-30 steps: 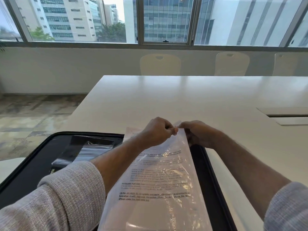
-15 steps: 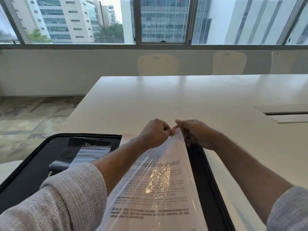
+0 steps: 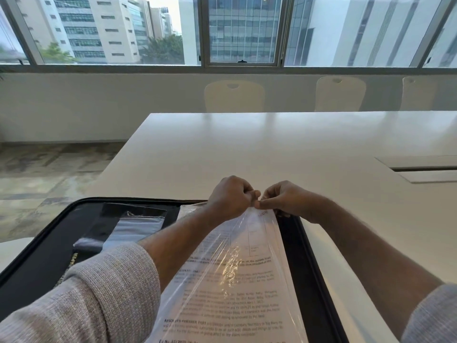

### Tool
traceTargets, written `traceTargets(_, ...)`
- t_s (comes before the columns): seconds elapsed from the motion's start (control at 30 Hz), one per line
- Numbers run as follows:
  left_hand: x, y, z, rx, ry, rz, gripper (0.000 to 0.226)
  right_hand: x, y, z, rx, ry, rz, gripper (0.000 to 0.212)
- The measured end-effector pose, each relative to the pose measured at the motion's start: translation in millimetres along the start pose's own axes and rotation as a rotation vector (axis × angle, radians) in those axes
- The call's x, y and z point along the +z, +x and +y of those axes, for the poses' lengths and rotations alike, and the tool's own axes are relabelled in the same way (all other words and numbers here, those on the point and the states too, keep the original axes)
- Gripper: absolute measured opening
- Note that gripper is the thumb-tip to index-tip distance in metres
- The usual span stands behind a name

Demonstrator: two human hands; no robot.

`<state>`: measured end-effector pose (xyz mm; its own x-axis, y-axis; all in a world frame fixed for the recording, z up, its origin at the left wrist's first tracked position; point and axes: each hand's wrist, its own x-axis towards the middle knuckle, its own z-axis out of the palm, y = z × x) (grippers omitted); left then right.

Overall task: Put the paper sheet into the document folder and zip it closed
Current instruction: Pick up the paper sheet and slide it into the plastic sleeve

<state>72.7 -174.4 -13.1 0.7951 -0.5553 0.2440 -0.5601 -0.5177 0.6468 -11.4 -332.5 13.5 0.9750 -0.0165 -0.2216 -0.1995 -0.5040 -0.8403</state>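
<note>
A black zip document folder lies open on the white table, its zipper rim running around the edge. A printed paper sheet sits over the folder's right half, behind a clear plastic sleeve. My left hand and my right hand meet at the sleeve's far top edge, both pinching the plastic with fingertips touching. The sleeve is lifted and crinkled there. My left forearm covers part of the sheet.
Clear and dark pockets lie in the folder's left half. A recessed cable hatch is set in the table at right. Three pale chairs stand along the far side under the windows. The floor drops off at left.
Both hands stay pinched on the sleeve's top edge; they have drawn closer together and the plastic has pulled up more, showing more of the sheet's upper part.
</note>
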Motion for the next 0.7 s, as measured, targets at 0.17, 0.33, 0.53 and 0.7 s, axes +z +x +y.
traceTargets(0.17,-2,-1,-3,-0.002,-0.041,-0.015,0.023,1,-3,0,0.027,-0.019,-0.039,0.034)
traceTargets(0.33,-18,-5,-23,-0.032,0.061,-0.150,0.036,2,-5,4,0.019,-0.003,0.040,0.026)
traceTargets(0.53,-54,-21,-63,-0.028,0.291,-0.196,0.033,4,-10,7,0.024,-0.146,0.136,0.031)
traceTargets(0.7,-66,-33,-77,-0.022,0.476,-0.133,0.035,10,-12,8,0.015,-0.340,0.206,0.024)
